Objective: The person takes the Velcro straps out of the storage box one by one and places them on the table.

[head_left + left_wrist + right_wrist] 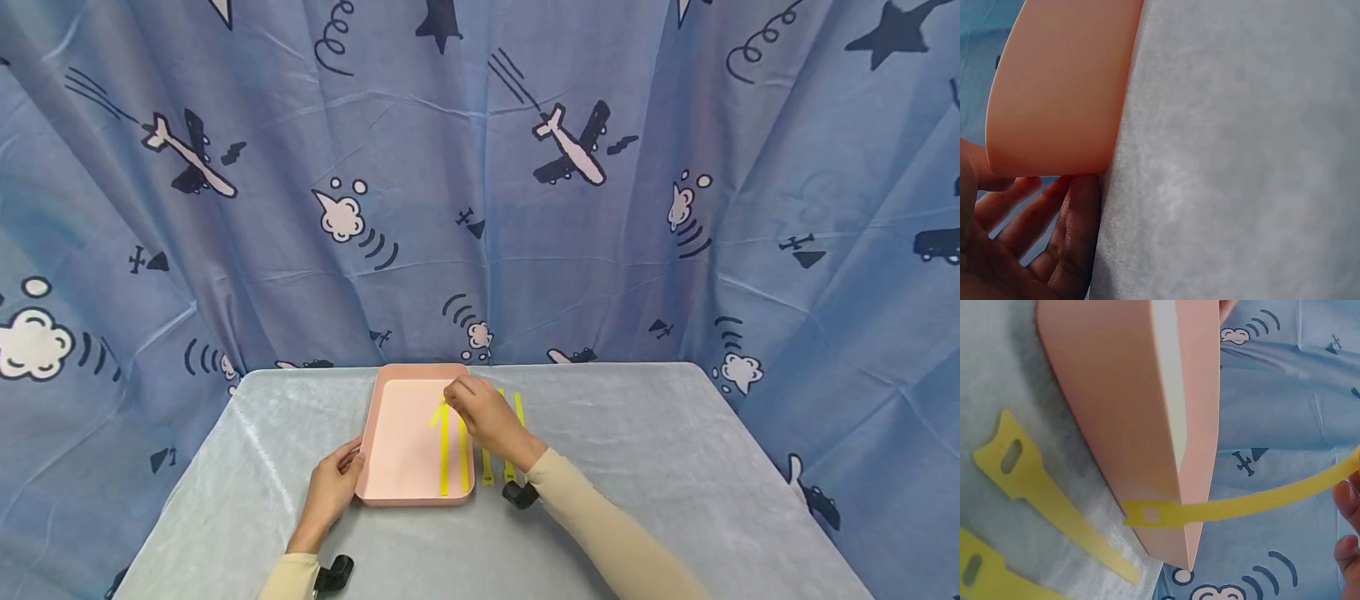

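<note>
A pink rectangular tray [397, 446] lies on the table, with two yellow strips [444, 454] along the right of its inside. My left hand [330, 486] holds the tray's left side, thumb at the rim and fingers against the outer wall. Above the tray's right side, my right hand [487, 414] pinches a yellow hook-and-loop cable tie [1241, 510] by its narrow end. Its slotted head hangs down and overlaps the tray's right wall in the right wrist view. More yellow cable ties [1038, 478] of this kind lie on the table right of the tray.
The table [637, 467] has a light grey cloth cover and rounded far corners. A blue patterned curtain [420, 275] hangs behind it and to both sides. Small black wrist cameras [334, 575] sit under both sleeves.
</note>
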Tool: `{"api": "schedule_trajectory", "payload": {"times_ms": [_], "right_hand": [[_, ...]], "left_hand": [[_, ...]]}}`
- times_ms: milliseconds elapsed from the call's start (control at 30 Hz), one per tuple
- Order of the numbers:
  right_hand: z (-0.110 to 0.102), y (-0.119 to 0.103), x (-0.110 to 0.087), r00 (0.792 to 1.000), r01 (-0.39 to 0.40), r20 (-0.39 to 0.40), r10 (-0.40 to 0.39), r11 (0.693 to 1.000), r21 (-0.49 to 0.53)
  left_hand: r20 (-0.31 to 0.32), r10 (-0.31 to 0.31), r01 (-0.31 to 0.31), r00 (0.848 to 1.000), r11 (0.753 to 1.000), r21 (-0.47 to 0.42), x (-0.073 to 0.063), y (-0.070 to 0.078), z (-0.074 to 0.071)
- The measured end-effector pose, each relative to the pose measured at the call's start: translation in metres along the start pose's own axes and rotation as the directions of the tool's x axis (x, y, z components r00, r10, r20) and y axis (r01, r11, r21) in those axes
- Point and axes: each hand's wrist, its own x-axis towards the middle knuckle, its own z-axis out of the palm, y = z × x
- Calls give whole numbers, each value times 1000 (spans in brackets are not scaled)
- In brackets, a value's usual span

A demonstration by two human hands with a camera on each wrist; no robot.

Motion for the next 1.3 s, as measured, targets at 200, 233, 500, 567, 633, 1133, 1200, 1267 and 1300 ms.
{"api": "schedule_trajectory", "payload": {"times_ms": [200, 233, 500, 567, 633, 1133, 1200, 1267, 1300], "right_hand": [[-1, 4, -4, 993, -34, -103, 50, 989, 147], [-1, 4, -5, 991, -52, -114, 73, 984, 172], [-9, -2, -10, 903, -352, -38, 428, 788, 506], [-12, -6, -10, 848, -429, 20, 530, 664, 612], [-14, -8, -10, 800, -477, 75, 596, 554, 682], [-29, -3, -16, 687, -527, 136, 714, 360, 770], [-31, -1, -17, 668, -537, 161, 727, 321, 781], [-33, 0, -17, 654, -548, 184, 734, 293, 784], [-33, 0, -18, 647, -555, 194, 738, 281, 783]], "left_hand": [[12, -17, 17, 1000, 1000, -1, 0, -1, 0], [13, -15, 15, 1000, 1000, 0, 0, -2, 0], [16, -11, 11, 1000, 1000, -2, 0, -3, 1], [13, -10, 10, 1000, 1000, 1, 0, -2, 0], [10, -12, 12, 1000, 1000, 2, 0, -2, 0], [10, -22, 22, 1000, 1000, -15, 1, -1, 3], [8, -20, 20, 1000, 1000, -11, 1, -1, 3], [4, -25, 25, 1000, 1000, -11, 1, -1, 3], [2, -26, 26, 1000, 1000, -10, 1, -1, 3]]}}
